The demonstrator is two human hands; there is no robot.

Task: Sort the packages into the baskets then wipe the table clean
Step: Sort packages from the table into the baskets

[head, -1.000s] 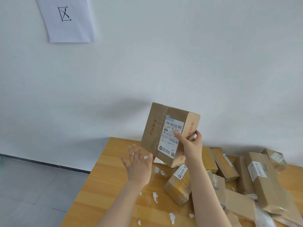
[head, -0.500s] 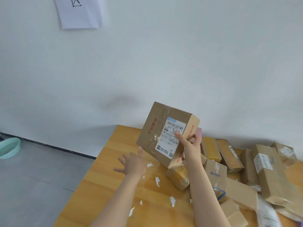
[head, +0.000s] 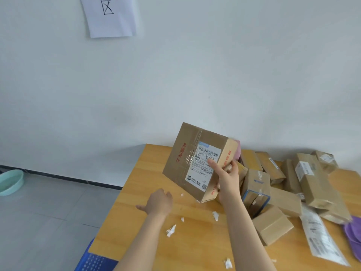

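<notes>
My right hand (head: pixel 227 179) grips a brown cardboard box (head: pixel 187 159) with red print and a white shipping label, held tilted above the wooden table (head: pixel 136 188). My left hand (head: pixel 159 202) hovers low over the table just left of the box, palm down, fingers apart, holding nothing. A heap of brown cardboard packages (head: pixel 283 184) lies on the right part of the table. Small white paper scraps (head: pixel 171 230) are scattered on the wood. A blue basket (head: pixel 91 261) shows below the table's near left corner.
A purple cloth (head: pixel 352 233) lies at the table's right edge beside a flat white mailer (head: pixel 320 237). A mint green basin (head: pixel 10 182) sits on the grey floor at far left. A paper sign (head: pixel 109 14) hangs on the white wall.
My left hand has dropped from raised beside the box to low over the table, turned palm down. The box stays in my right hand. The view has tilted down and left.
</notes>
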